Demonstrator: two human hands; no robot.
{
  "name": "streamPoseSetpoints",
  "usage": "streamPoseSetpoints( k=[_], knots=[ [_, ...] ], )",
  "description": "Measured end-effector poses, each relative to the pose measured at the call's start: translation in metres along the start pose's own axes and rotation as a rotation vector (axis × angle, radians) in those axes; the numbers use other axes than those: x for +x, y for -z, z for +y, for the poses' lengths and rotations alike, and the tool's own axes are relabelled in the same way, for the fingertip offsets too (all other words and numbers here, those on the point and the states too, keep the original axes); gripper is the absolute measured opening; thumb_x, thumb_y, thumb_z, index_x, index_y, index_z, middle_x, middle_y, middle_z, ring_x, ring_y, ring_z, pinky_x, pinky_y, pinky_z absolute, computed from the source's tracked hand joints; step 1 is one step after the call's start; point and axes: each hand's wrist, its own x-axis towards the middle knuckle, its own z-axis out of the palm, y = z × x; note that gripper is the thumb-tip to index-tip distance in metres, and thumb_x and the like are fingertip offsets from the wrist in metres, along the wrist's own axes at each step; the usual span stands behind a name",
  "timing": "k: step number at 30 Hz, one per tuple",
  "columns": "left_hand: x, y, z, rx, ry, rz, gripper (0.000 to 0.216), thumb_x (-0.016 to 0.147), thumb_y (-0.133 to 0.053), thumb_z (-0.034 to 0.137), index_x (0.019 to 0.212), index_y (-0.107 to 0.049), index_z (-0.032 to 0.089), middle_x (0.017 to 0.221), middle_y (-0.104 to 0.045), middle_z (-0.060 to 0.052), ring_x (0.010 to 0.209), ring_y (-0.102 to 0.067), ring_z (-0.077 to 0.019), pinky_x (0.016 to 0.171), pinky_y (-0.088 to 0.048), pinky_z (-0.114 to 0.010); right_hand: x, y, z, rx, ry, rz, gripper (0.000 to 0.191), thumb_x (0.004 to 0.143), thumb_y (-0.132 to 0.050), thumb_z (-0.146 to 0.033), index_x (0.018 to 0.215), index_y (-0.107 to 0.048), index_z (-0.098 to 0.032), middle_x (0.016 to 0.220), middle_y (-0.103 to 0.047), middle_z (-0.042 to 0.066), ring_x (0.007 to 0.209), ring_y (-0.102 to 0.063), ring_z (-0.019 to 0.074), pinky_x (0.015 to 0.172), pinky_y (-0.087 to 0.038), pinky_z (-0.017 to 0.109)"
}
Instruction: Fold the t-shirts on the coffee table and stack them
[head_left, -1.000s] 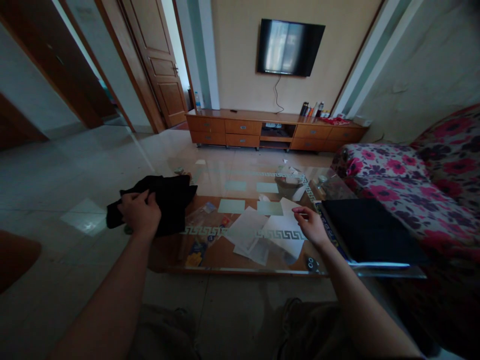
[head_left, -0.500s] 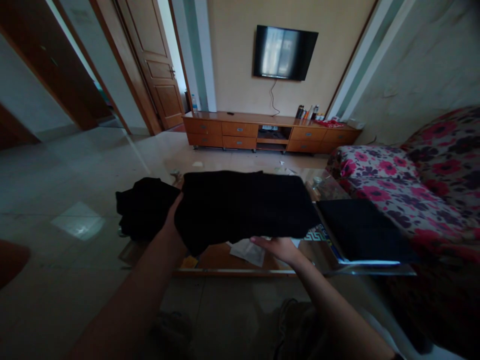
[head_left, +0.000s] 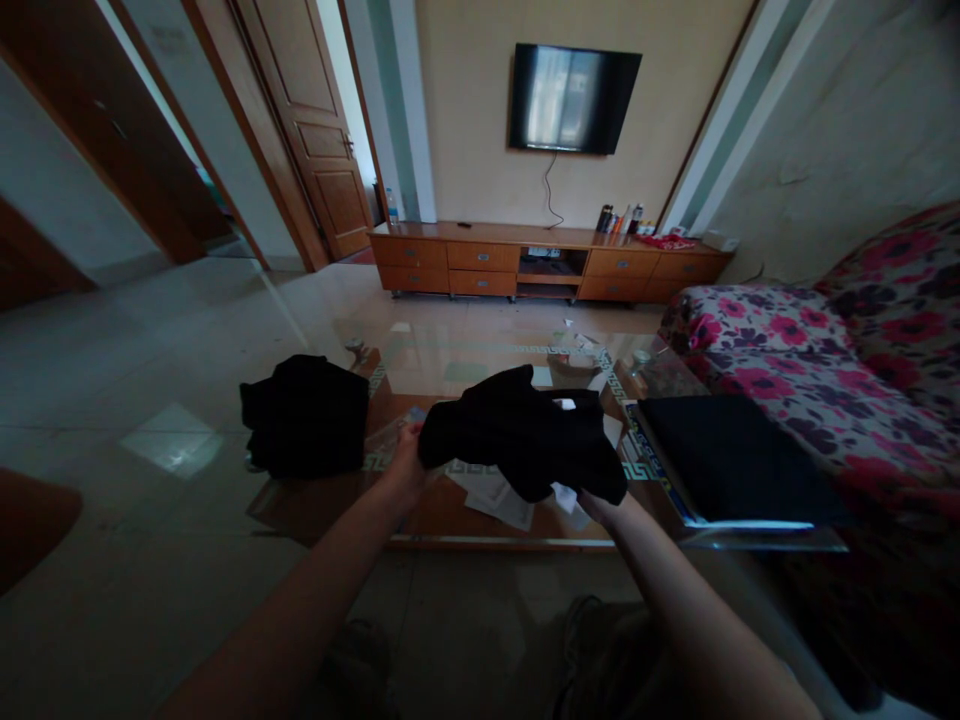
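A crumpled black cloth [head_left: 525, 430] hangs bunched between my two hands above the glass coffee table [head_left: 450, 360]. My left hand [head_left: 405, 462] grips its left end, fingers closed. Most of my right hand [head_left: 600, 505] is hidden beneath the cloth's right end, where it appears to hold the fabric. A second black garment [head_left: 304, 415] lies heaped on the table's left corner, apart from both hands. White papers [head_left: 499, 495] lie on the shelf below the glass, under the held cloth.
A folded black item [head_left: 731, 455] rests on the table's right end beside a flowered sofa [head_left: 810, 350]. Beyond the table stand a wooden TV cabinet [head_left: 547, 262] and a wall TV [head_left: 574, 97]. A tiled floor stretches left toward the wooden doors [head_left: 315, 130].
My left hand lifted a black cloth off the heap; both hands held it spread wide over the table, and now it is bunched up between them, lower and smaller.
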Motion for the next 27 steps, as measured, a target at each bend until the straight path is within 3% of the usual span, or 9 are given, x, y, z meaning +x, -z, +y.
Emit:
streamPoseSetpoints(
  k=[4,6,10,12,16,19,22,24,27],
  knots=[
    [0.003,-0.005,-0.012,-0.074,-0.044,0.092,0.036,0.079,-0.071,0.032,0.112,-0.058,0.026,0.109,-0.069,-0.005,0.097,-0.067,-0.0194,0.078,-0.052,-0.029,0.008,0.001,-0.014,0.107,-0.045,0.066,0.049,0.085,-0.064,-0.037,0.133,-0.057,-0.028,0.119,-0.073,0.005,0.106,-0.069,0.0262,0.092,-0.057,0.041],
    [-0.001,-0.010,-0.013,-0.082,-0.029,-0.007,0.035,0.078,-0.074,0.036,0.107,-0.059,0.024,0.107,-0.068,-0.005,0.093,-0.067,-0.0189,0.075,-0.051,-0.028,0.009,-0.001,-0.019,0.080,-0.031,0.013,0.054,0.083,-0.065,-0.031,0.136,-0.055,-0.029,0.117,-0.072,0.004,0.104,-0.068,0.0238,0.092,-0.055,0.038],
    [-0.014,-0.018,-0.008,-0.143,0.098,-0.359,0.041,0.083,-0.075,0.051,0.110,-0.065,0.023,0.116,-0.069,-0.006,0.095,-0.068,-0.0202,0.075,-0.052,-0.029,0.004,-0.009,-0.022,0.023,0.068,-0.226,0.054,0.081,-0.061,-0.019,0.134,-0.060,-0.029,0.124,-0.068,0.003,0.115,-0.063,0.0235,0.101,-0.050,0.039],
    [-0.020,-0.020,-0.007,-0.157,0.130,-0.431,0.046,0.084,-0.073,0.057,0.113,-0.067,0.022,0.118,-0.070,-0.007,0.101,-0.068,-0.0224,0.079,-0.052,-0.031,-0.002,-0.015,-0.020,-0.015,0.113,-0.343,0.063,0.079,-0.060,-0.011,0.139,-0.057,-0.030,0.128,-0.065,0.004,0.119,-0.061,0.0238,0.105,-0.047,0.040],
    [-0.020,-0.019,-0.013,-0.080,0.148,-0.438,0.057,0.084,-0.071,0.064,0.120,-0.067,0.019,0.118,-0.073,-0.010,0.112,-0.067,-0.0276,0.091,-0.052,-0.035,-0.016,-0.026,-0.016,-0.143,0.133,-0.510,0.076,0.074,-0.067,-0.008,0.146,-0.054,-0.031,0.135,-0.060,0.006,0.121,-0.059,0.0249,0.105,-0.047,0.040],
    [-0.013,-0.016,-0.024,0.097,0.084,-0.329,0.063,0.079,-0.077,0.060,0.124,-0.066,0.018,0.123,-0.073,-0.013,0.118,-0.066,-0.0306,0.098,-0.050,-0.037,-0.021,-0.027,-0.023,-0.151,0.036,-0.653,0.081,0.073,-0.082,-0.023,0.148,-0.054,-0.031,0.139,-0.057,0.007,0.120,-0.058,0.0247,0.102,-0.048,0.038],
    [-0.003,-0.013,-0.036,0.224,-0.003,-0.260,0.063,0.079,-0.078,0.053,0.131,-0.063,0.019,0.128,-0.071,-0.012,0.122,-0.064,-0.0316,0.102,-0.049,-0.038,-0.016,-0.020,-0.032,-0.066,-0.120,-0.769,0.057,0.082,-0.078,-0.046,0.134,-0.066,-0.028,0.129,-0.065,0.005,0.112,-0.062,0.0227,0.093,-0.050,0.033],
    [0.002,-0.014,-0.043,0.245,-0.034,-0.276,0.059,0.080,-0.076,0.048,0.130,-0.063,0.019,0.127,-0.072,-0.012,0.121,-0.064,-0.0320,0.102,-0.049,-0.040,-0.008,-0.015,-0.030,-0.025,-0.208,-0.708,0.041,0.091,-0.065,-0.056,0.111,-0.076,-0.022,0.109,-0.071,0.005,0.099,-0.064,0.0208,0.085,-0.050,0.031],
    [0.002,-0.019,-0.048,0.204,-0.048,-0.339,0.054,0.079,-0.076,0.043,0.124,-0.064,0.015,0.119,-0.073,-0.013,0.113,-0.067,-0.0312,0.099,-0.051,-0.043,0.003,-0.008,-0.013,-0.083,-0.285,-0.394,0.050,0.090,-0.059,-0.064,0.088,-0.074,-0.017,0.086,-0.069,0.005,0.081,-0.063,0.0189,0.074,-0.049,0.030]
  ],
)
